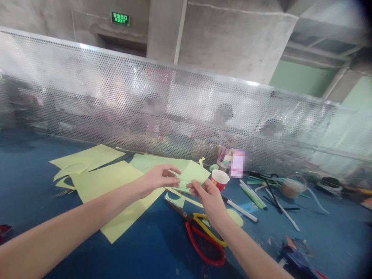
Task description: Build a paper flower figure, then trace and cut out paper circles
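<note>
A light green piece of paper is raised over the blue table, its lower right edge pinched between the thumb and fingers of my right hand. My left hand is at the left side of this piece, thumb and fingers apart in a loose curve, seemingly not gripping it. Beneath my left forearm lies a large yellow-green sheet. Scissors with red and yellow handles lie below my hands, blades pointing up and left, beside a small pale green scrap.
A red and white paper cup stands right of my right hand. Markers, pipe cleaners and a small basket lie farther right. Behind the table's far edge rises a perforated metal screen; blurred people show through it.
</note>
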Available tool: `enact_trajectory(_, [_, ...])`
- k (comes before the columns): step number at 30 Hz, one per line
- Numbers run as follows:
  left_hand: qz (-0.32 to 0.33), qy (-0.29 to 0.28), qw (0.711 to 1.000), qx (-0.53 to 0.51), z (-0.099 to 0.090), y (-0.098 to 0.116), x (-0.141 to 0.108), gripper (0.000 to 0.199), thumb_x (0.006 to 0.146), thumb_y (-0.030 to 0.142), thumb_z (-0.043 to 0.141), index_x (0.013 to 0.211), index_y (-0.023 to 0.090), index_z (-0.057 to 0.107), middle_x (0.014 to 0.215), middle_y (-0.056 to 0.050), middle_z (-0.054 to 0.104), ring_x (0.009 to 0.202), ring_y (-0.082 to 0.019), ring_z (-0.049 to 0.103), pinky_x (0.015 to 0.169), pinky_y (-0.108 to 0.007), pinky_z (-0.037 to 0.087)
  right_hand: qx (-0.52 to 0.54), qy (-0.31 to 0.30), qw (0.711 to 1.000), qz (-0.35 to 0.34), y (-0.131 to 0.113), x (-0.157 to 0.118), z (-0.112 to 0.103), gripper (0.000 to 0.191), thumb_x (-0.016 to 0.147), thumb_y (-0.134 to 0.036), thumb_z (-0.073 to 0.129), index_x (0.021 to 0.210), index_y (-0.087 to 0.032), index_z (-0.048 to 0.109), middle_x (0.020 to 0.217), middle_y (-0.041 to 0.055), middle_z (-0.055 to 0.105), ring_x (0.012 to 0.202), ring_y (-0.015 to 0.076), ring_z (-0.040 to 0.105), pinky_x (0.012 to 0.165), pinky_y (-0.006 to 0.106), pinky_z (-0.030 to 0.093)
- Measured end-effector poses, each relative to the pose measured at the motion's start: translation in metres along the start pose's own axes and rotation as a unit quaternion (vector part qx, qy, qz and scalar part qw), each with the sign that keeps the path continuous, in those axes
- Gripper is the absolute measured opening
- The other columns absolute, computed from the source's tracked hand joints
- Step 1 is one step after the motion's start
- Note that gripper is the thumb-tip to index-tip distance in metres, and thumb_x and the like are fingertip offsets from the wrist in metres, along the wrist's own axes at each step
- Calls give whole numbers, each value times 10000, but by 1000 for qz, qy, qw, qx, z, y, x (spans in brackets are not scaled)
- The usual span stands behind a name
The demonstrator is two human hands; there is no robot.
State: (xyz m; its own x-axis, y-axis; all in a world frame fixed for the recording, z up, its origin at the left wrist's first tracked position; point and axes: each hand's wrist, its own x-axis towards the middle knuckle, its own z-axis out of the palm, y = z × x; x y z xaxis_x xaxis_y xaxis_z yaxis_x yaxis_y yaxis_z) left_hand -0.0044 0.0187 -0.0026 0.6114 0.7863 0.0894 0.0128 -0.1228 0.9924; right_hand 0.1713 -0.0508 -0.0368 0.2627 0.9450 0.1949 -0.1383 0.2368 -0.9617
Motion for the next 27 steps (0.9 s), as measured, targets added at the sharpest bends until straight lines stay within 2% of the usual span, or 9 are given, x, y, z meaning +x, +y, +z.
enact_trajectory(4, [35,4,997,72,-1,2,0,335,631,315,749,906,152,649,867,-82,706,842,-215,661,792,-329,493,-6,-8,1000,2,-2,0,-1,281,660,-403,715,796,-170,637,683,12,682,600,109,574,617,243,475])
enact_trajectory(8, [35,8,996,84,-3,1,1,293,675,338,712,886,141,655,808,-85,721,791,-210,677,781,-330,503,-15,-21,1000,6,-3,2,-3,288,639,-389,733,787,-157,649,672,21,681,592,111,570,618,253,474])
enact_trajectory(14, [29,-3,996,86,-6,-1,2,347,683,374,705,936,140,663,763,-81,726,746,-197,674,750,-316,509,-38,-19,999,-7,-2,3,-3,252,636,-385,731,728,-165,650,648,15,676,567,108,555,611,259,466])
enact_trajectory(19, [18,-26,996,87,-6,3,0,293,695,386,692,827,124,685,720,-78,714,691,-175,657,711,-286,509,-66,-29,997,-25,-7,-1,-2,245,647,-391,716,718,-168,645,628,6,659,561,112,541,608,264,460])
enact_trajectory(22, [21,-47,994,98,-6,7,-1,289,727,402,657,718,114,682,678,-72,694,611,-143,625,630,-248,495,-89,-47,994,-33,-10,-2,-2,258,647,-395,712,722,-155,651,620,10,651,559,119,534,598,267,457])
enact_trajectory(27, [-13,-50,993,105,-5,10,-2,321,721,410,658,634,101,653,560,-50,647,521,-130,589,525,-231,454,-128,-69,989,-32,-11,-3,-3,290,651,-423,696,712,-142,664,632,25,660,563,133,542,589,270,454])
